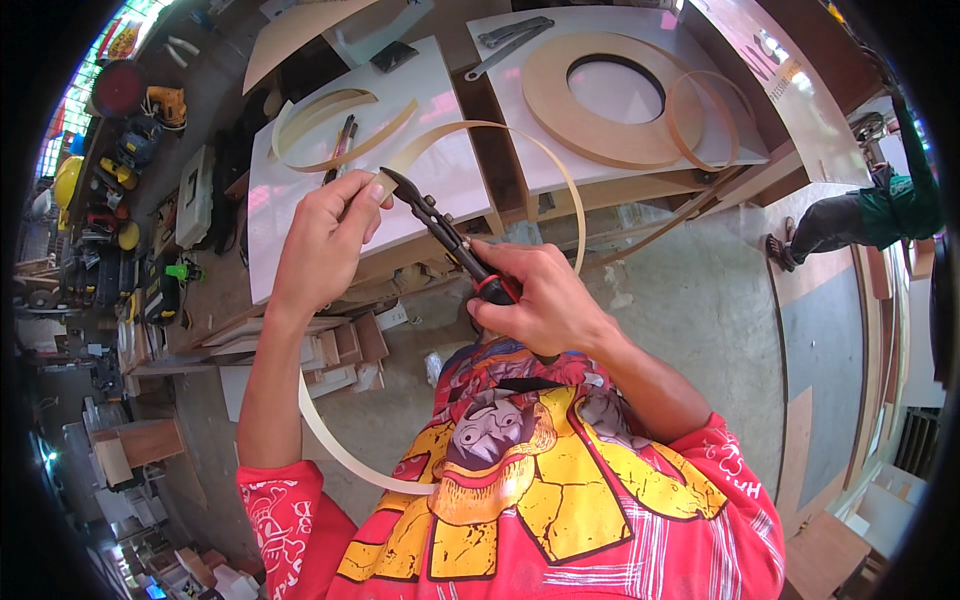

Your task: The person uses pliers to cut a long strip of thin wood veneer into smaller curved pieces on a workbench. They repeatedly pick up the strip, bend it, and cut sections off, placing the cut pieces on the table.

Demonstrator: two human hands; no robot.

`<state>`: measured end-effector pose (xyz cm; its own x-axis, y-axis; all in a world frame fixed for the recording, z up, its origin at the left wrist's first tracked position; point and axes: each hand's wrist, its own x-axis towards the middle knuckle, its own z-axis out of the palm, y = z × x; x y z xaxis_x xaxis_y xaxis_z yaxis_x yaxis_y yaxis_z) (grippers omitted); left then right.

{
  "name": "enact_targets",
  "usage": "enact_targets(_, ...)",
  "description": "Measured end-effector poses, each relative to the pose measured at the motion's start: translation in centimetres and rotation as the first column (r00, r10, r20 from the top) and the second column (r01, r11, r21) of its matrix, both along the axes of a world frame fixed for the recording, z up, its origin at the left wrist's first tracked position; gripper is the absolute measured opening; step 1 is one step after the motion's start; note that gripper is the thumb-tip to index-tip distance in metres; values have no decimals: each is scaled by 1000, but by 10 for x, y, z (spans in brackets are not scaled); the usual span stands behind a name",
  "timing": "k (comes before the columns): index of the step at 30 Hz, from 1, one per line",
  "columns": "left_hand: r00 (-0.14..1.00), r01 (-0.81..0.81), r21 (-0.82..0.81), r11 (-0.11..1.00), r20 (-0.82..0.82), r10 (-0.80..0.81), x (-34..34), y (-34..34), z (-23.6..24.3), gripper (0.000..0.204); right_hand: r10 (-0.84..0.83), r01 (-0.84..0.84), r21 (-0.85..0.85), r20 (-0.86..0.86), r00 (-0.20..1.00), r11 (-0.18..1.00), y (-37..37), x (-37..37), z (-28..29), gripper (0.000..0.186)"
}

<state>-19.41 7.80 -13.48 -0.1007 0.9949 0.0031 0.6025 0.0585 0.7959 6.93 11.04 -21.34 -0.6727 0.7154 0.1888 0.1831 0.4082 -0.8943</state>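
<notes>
My left hand [325,235] is raised over the white panel, thumb and fingers pinched on the end of a thin beige edge-banding strip [572,185]. My right hand [540,295] wraps round the red-and-black handles of a pair of snips [430,215]. The dark jaws of the snips meet the strip right beside my left fingertips; whether the blades are fully closed cannot be made out. From there the strip arcs to the right and drops behind my right hand. Another pale length of strip [345,458] curves below my left forearm against my red shirt.
Two white panels [285,225] lie on the bench, a gap between them. On the right one rest a large edge-banding roll [550,90] and a metal wrench-like tool [510,52]. Loose strips [300,150] and pens lie left. Power tools [165,105] crowd the far left; a person [835,225] stands right.
</notes>
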Motion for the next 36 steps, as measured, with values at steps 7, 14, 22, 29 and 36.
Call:
enact_targets(7,999,33,-46,998,31,-31,-14,16,-28,29,-86,83,-150,-11,996,985,15,-5,-28,50)
enact_targets(14,994,-42,-20,999,-102,39,-22,13,-53,28,-5,22,-258,65,998,966,68,11,-34,53)
enact_targets(22,983,-97,23,995,-152,99,-29,-7,-41,27,-499,308,463,375,782,831,122,32,28,94)
enact_targets(29,937,-51,-51,997,-348,30,-57,-57,-32,24,-555,222,588,476,682,777,211,41,-10,94)
enact_targets(36,916,-84,-81,993,-398,45,-73,-103,16,33,-620,190,737,366,694,648,204,34,-14,88)
